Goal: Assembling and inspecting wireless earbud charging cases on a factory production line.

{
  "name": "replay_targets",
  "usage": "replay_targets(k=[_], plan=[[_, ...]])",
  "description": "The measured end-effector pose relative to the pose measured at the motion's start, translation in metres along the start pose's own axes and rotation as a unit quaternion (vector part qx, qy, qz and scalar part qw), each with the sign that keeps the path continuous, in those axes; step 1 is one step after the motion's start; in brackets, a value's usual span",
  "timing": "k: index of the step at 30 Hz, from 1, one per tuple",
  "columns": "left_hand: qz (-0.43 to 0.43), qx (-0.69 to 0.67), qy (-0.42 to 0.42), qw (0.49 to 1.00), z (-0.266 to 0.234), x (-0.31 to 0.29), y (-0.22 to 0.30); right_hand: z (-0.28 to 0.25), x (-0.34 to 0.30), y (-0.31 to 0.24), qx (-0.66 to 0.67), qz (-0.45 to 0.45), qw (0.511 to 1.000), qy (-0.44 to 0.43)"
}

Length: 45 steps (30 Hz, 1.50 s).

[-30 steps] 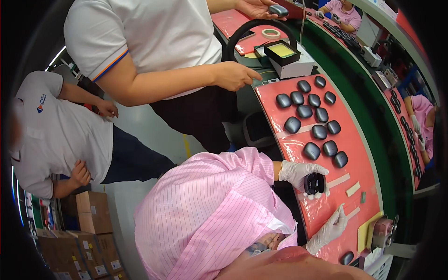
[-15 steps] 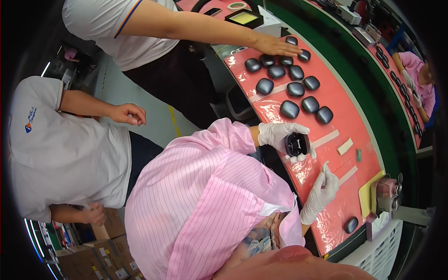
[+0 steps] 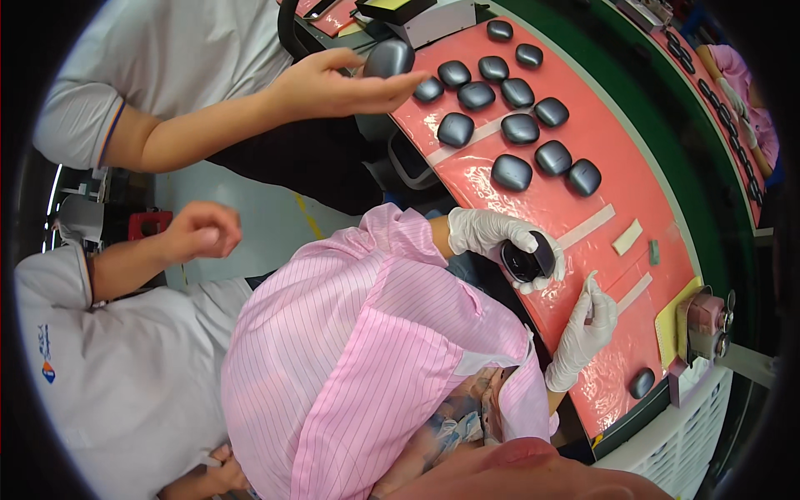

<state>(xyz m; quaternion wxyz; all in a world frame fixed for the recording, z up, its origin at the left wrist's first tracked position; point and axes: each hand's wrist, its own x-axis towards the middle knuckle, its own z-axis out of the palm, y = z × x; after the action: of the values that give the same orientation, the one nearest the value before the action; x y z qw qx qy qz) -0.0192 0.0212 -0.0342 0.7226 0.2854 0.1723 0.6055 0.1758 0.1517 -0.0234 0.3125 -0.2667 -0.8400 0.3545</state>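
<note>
The left hand (image 3: 487,232) gripped the dark case (image 3: 527,260), the worktop (image 3: 633,177) stretching beyond it. Below and right of the case, the right hand (image 3: 581,337) was apart, fingers curled; whether they pinched anything, one could not tell.

Your gloves (image 3: 579,337) are plain wht, ctr-right; your shirt (image 3: 350,342), bottom ctr, pink w/ thin dk stripes. Your held case (image 3: 525,260) shows blk; the loose cases (image 3: 520,128), upper right, are metallic blue-gry. Worktop (image 3: 625,187) = salmon-pink w/ pale strips (image 3: 587,227); band (image 3: 575,37) beyond it, upper right, dk green. Upper left, co-worker's sleeve (image 3: 79,133): wht w/ blue & orange trim. Lower right, yellow pad (image 3: 671,329).
</note>
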Motion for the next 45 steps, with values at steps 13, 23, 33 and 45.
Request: replay_targets(k=[13, 23, 33, 45], plan=[[0.003, -0.016, -0.030, 0.999, 0.004, -0.009, 0.001, 0.007, -0.001, 0.001, -0.074, -0.033, 0.997, 0.004], [-0.037, -0.040, -0.004, 0.999, 0.006, -0.011, 0.006, 0.010, 0.003, -0.002, -0.055, 0.006, 0.998, -0.005], [-0.073, 0.046, 0.070, 0.994, -0.024, -0.124, 0.023, 0.006, 0.004, -0.001, -0.053, 0.021, 0.998, -0.003], [0.579, -0.312, 0.547, 0.517, -0.230, -0.281, 0.122, 0.006, 0.002, -0.006, -0.068, 0.051, 0.996, -0.016]])
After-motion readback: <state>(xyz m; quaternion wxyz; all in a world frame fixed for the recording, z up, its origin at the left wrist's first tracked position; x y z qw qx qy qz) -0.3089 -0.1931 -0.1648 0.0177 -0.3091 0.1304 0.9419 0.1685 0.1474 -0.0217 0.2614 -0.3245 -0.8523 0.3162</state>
